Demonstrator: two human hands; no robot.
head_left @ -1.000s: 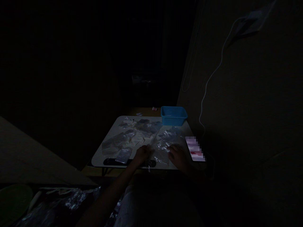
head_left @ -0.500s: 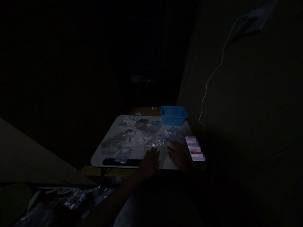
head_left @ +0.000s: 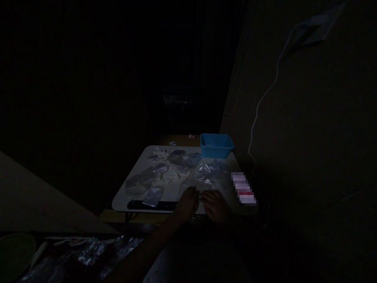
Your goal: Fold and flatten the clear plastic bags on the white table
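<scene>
In the dim light, my left hand is at the front edge of a small white table, its fingers curled on a clear plastic bag. Close beside it, my right hand is also closed, its fingertips bent toward the left hand on the same thin plastic. Shiny film shows below and between the hands; darkness hides where it ends. Just beyond the fingers lies a crumpled clear bag. More flattened clear bags are spread over the left half of the table, and a small one overlaps the dark slot.
A blue plastic basin stands at the table's back right corner. At the right edge lies a lit phone, its screen blurred, near a white cable along the wall. Shiny plastic and a green round container are at lower left.
My hands have gone from lying flat with spread fingers to curled fingers, and they have drawn closer together. Shiny film now shows below them at the table's front edge.
</scene>
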